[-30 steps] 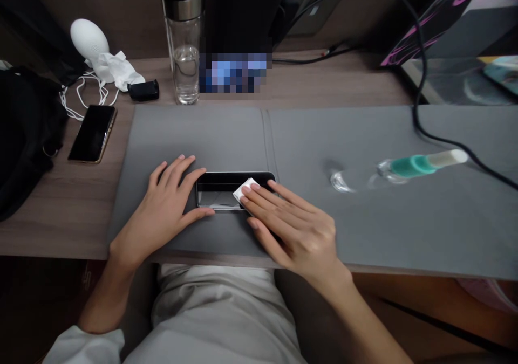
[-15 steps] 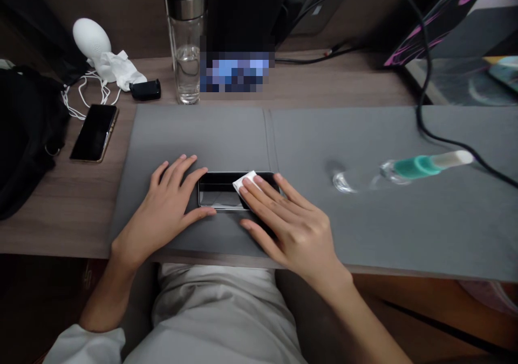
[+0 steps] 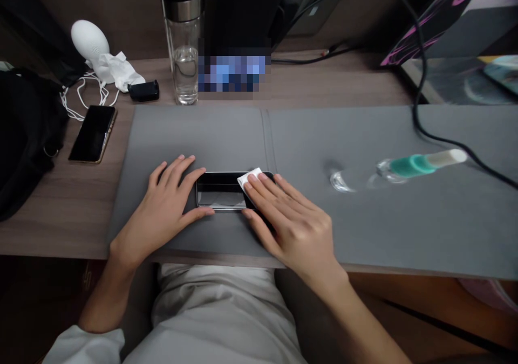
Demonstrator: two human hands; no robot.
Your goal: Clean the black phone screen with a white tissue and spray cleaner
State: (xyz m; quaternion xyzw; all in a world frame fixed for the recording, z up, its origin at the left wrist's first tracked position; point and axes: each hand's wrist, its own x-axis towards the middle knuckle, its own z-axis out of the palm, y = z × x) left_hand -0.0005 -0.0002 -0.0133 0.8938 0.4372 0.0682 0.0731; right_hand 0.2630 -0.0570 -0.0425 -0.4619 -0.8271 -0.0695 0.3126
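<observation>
White wipe point(image 3: 245, 179) farther right across phone point(image 3: 220, 194)

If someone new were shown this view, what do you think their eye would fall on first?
Probably the small folded white wipe under the right hand, bright against the glossy black phone near the centre, with the left hand at the phone's left end. Next, perhaps, the clear-and-teal container with a whitish top on the flat grey mat to the right.
</observation>
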